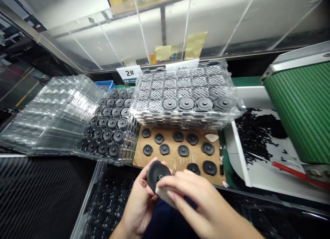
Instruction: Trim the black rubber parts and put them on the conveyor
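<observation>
My left hand [139, 203] grips a black round disc [154, 173] with a small raised hub at its middle, tilted up in front of me. In my right hand [197, 196] a pale, flat pad [166, 195] is pinched between thumb and fingers, its edge against the lower right of the disc. My fingers cover part of both. Just beyond, several similar black discs [183, 150] lie in loose rows on a brown cardboard sheet [174, 162]. A second pale piece [211, 138] lies at the sheet's far right corner.
Behind the cardboard stands a stack of clear trays [184, 117], the top one holding discs in its front row. Another disc-filled tray [107, 122] is at left, beside more clear trays [51, 111]. At right are a white bin [242, 163] of black scraps, a red-handled tool [291, 170] and a green conveyor belt [301, 108].
</observation>
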Available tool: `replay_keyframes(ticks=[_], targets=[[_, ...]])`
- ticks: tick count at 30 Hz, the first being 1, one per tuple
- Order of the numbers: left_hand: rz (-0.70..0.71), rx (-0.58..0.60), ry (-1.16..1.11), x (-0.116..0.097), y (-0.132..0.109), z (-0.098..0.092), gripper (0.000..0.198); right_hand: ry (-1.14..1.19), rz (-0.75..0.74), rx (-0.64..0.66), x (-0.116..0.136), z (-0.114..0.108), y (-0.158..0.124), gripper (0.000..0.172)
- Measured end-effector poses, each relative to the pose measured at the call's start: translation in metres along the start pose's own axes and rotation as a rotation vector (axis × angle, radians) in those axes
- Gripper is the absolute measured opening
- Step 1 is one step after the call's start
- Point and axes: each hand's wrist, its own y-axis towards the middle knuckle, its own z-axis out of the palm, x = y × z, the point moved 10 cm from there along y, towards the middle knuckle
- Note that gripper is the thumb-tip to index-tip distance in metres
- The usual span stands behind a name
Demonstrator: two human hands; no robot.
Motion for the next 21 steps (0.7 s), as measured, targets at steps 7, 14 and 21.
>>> replay_keyframes(ticks=[7,14,21], targets=[[-0.060,0.105,-0.054,0.007,-0.002,0.017,0.053,-0.029,-0.148,-0.095,0.007,-0.014,-0.014,0.026],[-0.182,0.136,-0.117,0.012,-0.007,0.029,0.039,-0.258,-0.167,-0.120,0.004,-0.033,-0.017,0.028],[-0.164,0.155,-0.101,0.001,-0.017,0.028,0.053,0.114,0.430,-0.243,-0.111,-0.032,-0.042,0.025]])
